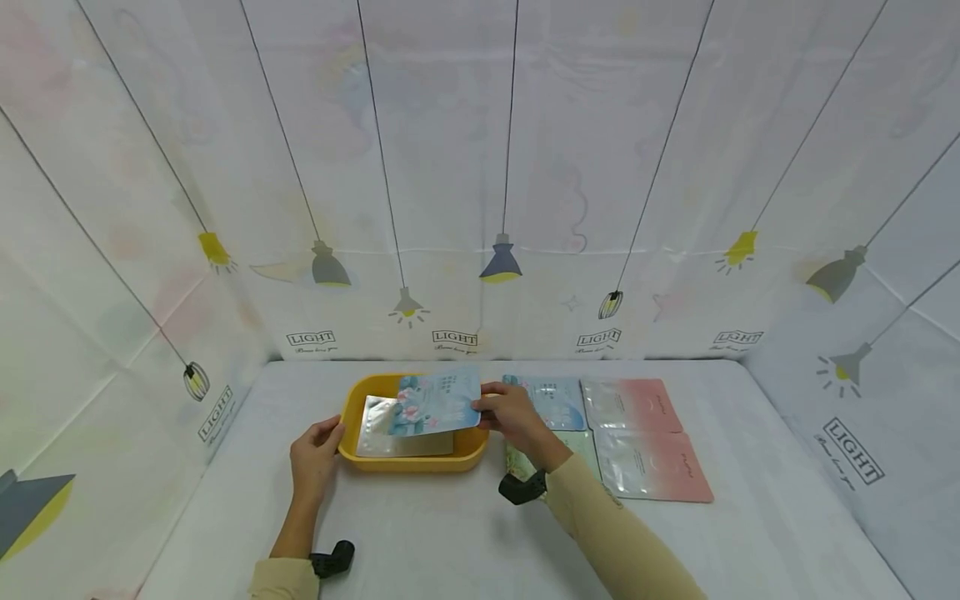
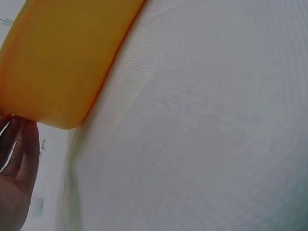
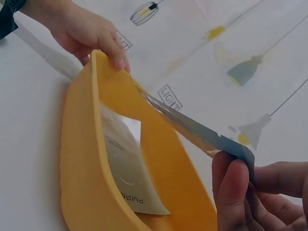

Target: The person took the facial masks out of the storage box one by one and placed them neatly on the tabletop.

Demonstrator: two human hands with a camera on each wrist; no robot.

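Observation:
A yellow plastic basket [image 1: 412, 465] stands at the back of the table, left of centre. My left hand [image 1: 313, 462] grips its left end; in the right wrist view the thumb lies over the rim. My right hand [image 1: 516, 418] pinches a blue flower-printed sheet mask packet [image 1: 438, 402] by its right edge. The packet is tilted above the basket, and the right wrist view shows it nearly edge-on. Inside the basket lies a silver and pale packet [image 3: 129, 168] with dark lettering, partly covered by the blue one in the head view.
Right of the basket, another blue packet [image 1: 558, 400] lies behind a green packet [image 1: 581, 450], which my right arm partly hides. Two pink and silver packets [image 1: 637, 404] lie farther right, one in front of the other. A printed cloth backdrop [image 1: 465, 292] rises behind the table.

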